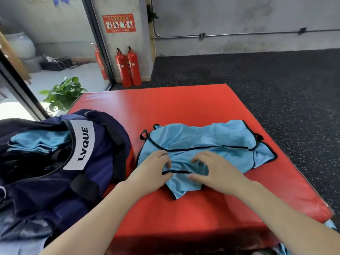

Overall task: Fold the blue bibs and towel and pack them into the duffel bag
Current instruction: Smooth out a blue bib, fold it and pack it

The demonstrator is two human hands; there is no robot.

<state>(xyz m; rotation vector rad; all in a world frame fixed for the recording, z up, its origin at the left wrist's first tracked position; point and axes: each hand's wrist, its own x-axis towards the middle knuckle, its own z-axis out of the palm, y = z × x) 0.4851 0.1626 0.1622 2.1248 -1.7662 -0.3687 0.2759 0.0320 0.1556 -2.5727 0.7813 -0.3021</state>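
A light blue bib [206, 142] with black trim lies crumpled on the red mat [184, 107]. My left hand [152, 172] pinches the bib's near left part. My right hand [213, 168] grips the cloth beside it with curled fingers. The navy duffel bag [77, 162], with a white label, stands open on the left. Folded blue cloth [36, 142] shows inside it. Another bit of blue cloth [331, 224] peeks out at the mat's lower right corner.
Two red fire extinguishers [127, 68] stand against the wall beyond the mat. A green plant [62, 92] sits at the far left by a glass door. Dark speckled floor [276, 80] surrounds the mat on the right.
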